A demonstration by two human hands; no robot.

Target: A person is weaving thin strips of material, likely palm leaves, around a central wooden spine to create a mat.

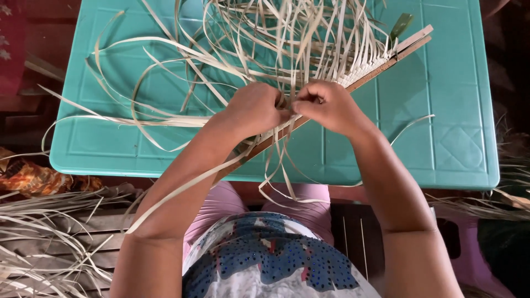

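Over the turquoise counter [447, 83], both hands meet at the middle. The left hand [255, 107] is clenched around pale palm-leaf strips [259, 33], and the right hand [327, 105] pinches strips just beside it, knuckles nearly touching. The strips fan loose across the counter, their far ends woven along a wooden slat [386, 59] lying slantwise. More dried leaves [38, 237] pile on the floor at the left.
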